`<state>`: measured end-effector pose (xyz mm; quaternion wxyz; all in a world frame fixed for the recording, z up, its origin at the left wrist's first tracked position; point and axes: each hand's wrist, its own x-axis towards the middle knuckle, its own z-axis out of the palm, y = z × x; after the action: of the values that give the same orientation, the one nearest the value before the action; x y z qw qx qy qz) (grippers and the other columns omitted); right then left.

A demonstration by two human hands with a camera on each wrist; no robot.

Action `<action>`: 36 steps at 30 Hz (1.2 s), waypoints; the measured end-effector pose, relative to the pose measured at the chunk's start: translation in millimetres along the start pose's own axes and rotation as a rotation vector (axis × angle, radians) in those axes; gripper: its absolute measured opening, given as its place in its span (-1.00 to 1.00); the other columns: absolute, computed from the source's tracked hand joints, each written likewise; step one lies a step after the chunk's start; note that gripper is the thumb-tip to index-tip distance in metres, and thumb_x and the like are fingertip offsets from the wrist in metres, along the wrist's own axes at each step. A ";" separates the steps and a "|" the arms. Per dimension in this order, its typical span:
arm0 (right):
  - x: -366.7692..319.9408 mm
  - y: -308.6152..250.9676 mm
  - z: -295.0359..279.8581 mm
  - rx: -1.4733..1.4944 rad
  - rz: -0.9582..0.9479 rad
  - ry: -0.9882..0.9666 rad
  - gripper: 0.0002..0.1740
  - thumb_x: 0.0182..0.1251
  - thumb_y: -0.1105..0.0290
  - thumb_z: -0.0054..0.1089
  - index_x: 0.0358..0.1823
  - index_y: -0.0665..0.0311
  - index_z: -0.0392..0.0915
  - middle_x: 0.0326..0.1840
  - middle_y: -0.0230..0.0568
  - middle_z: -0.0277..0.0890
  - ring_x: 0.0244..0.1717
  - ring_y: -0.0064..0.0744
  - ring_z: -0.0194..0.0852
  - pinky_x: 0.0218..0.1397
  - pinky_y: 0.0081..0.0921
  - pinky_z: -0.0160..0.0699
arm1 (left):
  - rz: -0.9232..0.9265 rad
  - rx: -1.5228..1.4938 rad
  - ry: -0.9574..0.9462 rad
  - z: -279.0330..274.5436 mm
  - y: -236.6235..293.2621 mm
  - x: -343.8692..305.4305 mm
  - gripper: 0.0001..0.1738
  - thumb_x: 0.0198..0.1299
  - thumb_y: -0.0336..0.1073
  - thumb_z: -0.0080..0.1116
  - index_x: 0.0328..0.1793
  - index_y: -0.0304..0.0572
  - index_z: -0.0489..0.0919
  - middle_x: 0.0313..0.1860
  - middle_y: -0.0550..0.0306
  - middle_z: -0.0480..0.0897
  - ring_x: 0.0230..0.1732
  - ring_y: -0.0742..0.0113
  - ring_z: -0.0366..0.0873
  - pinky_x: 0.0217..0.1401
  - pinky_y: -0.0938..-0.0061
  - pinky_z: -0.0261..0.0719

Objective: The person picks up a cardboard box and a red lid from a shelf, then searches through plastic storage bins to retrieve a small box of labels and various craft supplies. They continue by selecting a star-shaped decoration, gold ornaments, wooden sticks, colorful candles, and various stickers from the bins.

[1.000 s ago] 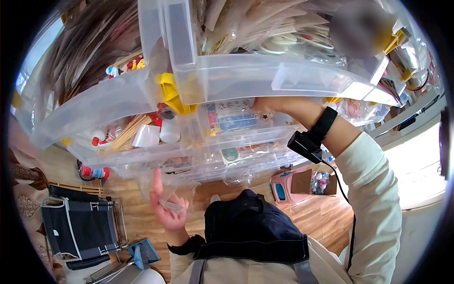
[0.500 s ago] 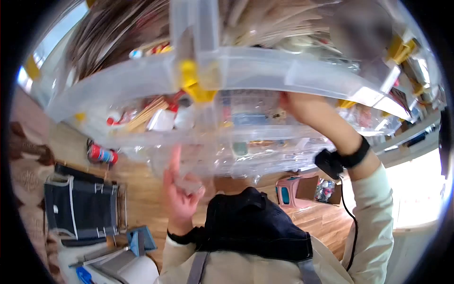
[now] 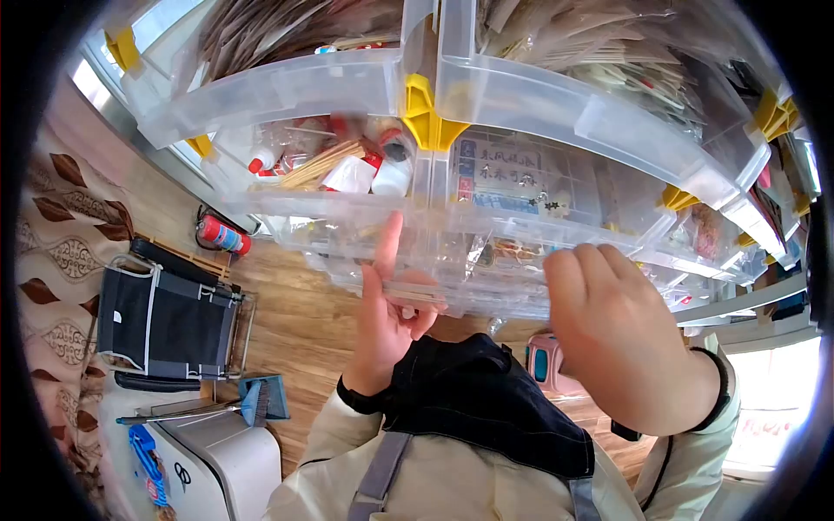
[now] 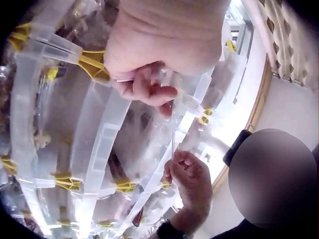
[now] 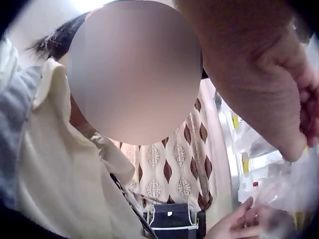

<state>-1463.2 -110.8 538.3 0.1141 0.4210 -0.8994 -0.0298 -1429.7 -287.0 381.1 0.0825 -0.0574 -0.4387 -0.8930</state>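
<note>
In the head view my left hand [image 3: 395, 317] is raised below the clear bins, index finger extended upward. Its other fingers and thumb hold a small, flat clear plastic piece [image 3: 413, 293]. Nearer the camera, to its right, my right hand [image 3: 608, 339] has curled fingers, its back hiding the fingertips. From the left wrist view, the right hand's thumb and index finger come together at the end of a thin pale strip [image 4: 173, 142]. That strip reaches up toward the left fingertips.
Stacked clear bins [image 3: 521, 87] with yellow clips [image 3: 426, 117] span the front, filled with packets. Wooden sticks [image 3: 326, 165] and white bottles lie in one bin. Left are a folding chair [image 3: 174, 313], a fire extinguisher [image 3: 223, 234] and a white bin [image 3: 226, 443]; a pink stool [image 3: 547, 360] stands below.
My right hand has come out of the lower bin, down and closer to the camera. The left hand still holds its plastic piece; the view has swung left.
</note>
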 end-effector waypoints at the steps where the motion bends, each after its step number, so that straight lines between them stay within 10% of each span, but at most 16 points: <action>1: 4.0 -3.4 2.7 -0.005 -0.003 0.004 -0.84 -0.13 0.44 0.04 -0.48 0.33 0.33 -0.55 -0.21 0.31 -0.45 -0.30 0.38 -0.39 -0.42 0.42 | -0.013 -0.013 0.019 3.5 1.2 -1.0 -0.22 0.25 0.31 -0.57 0.48 0.10 -0.26 -0.63 0.29 0.43 -0.79 0.62 0.08 -0.73 0.73 0.01; 23: 22.1 -15.6 -18.1 -0.051 -0.150 -0.043 -0.78 -0.21 0.57 0.04 -0.45 0.36 0.26 -0.50 -0.15 0.23 -0.42 -0.21 0.29 -0.34 -0.45 0.35 | 0.051 -0.023 0.058 3.6 -1.9 -10.1 -0.13 0.14 0.41 -0.56 0.47 0.19 -0.32 -0.62 0.24 0.38 -0.77 0.58 0.10 -0.75 0.71 0.02; 32: 50.5 -26.6 34.9 0.274 -0.360 0.124 -0.82 -0.22 0.54 0.11 -0.48 0.33 0.36 -0.48 -0.15 0.27 -0.41 -0.17 0.31 -0.34 -0.41 0.36 | -0.005 0.047 -0.034 5.1 -3.8 -7.0 -0.20 0.22 0.35 -0.63 0.48 0.10 -0.23 -0.17 0.21 0.58 -0.68 0.57 0.26 -0.72 0.72 0.12; 36: 66.5 -11.7 49.2 0.579 -0.506 0.203 -0.73 -0.11 0.51 0.17 -0.27 0.35 0.47 -0.38 -0.08 0.42 -0.35 -0.13 0.43 -0.31 -0.37 0.45 | -0.011 -0.171 -0.072 4.6 -0.7 -5.2 -0.26 0.27 0.29 -0.66 0.47 0.11 -0.18 -0.53 0.21 0.45 -0.81 0.54 0.11 -0.74 0.68 0.05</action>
<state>-1507.0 -171.3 500.8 0.0682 0.6450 -0.7224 0.2397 -1424.6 -282.4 382.4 0.0568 -0.0938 -0.3640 -0.9249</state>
